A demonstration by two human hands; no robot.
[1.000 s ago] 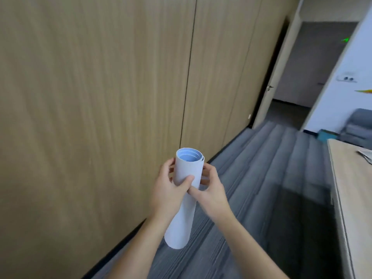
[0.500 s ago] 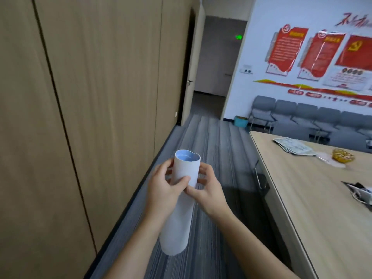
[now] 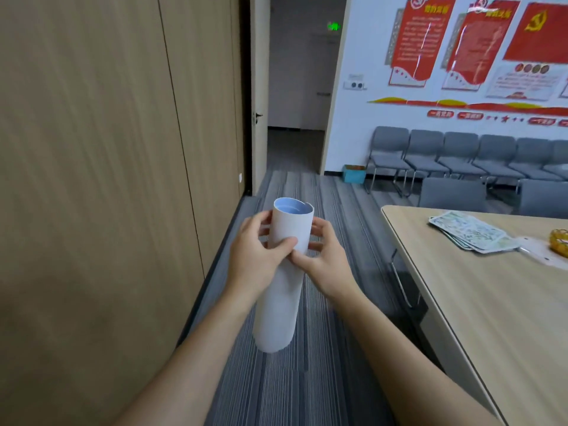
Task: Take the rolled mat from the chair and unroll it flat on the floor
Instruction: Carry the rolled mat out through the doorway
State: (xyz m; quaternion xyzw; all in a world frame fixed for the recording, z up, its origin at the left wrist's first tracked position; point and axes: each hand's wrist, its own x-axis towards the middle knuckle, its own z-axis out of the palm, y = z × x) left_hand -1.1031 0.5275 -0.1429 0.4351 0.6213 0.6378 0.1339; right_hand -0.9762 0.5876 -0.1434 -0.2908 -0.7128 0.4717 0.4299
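The rolled mat [image 3: 281, 299] is a white tube with a pale blue inside, held nearly upright in front of me above the striped grey carpet [image 3: 310, 385]. My left hand [image 3: 253, 259] grips its upper part from the left, thumb across the front. My right hand [image 3: 322, 262] holds the same upper part from the right, thumb touching the left thumb. The open top end faces up and away from me. The lower end hangs free in the air. The mat is fully rolled.
A wood-panelled wall [image 3: 101, 179] runs along the left. A light wooden table [image 3: 498, 302] with a stack of printed sheets [image 3: 470, 235] fills the right. Grey chairs [image 3: 461, 161] line the far wall beside a small blue box [image 3: 354, 173]. An open doorway [image 3: 295, 96] lies ahead.
My view has swung right, from the wooden wall toward the table, chairs and doorway. Both hands keep the same hold on the rolled mat.
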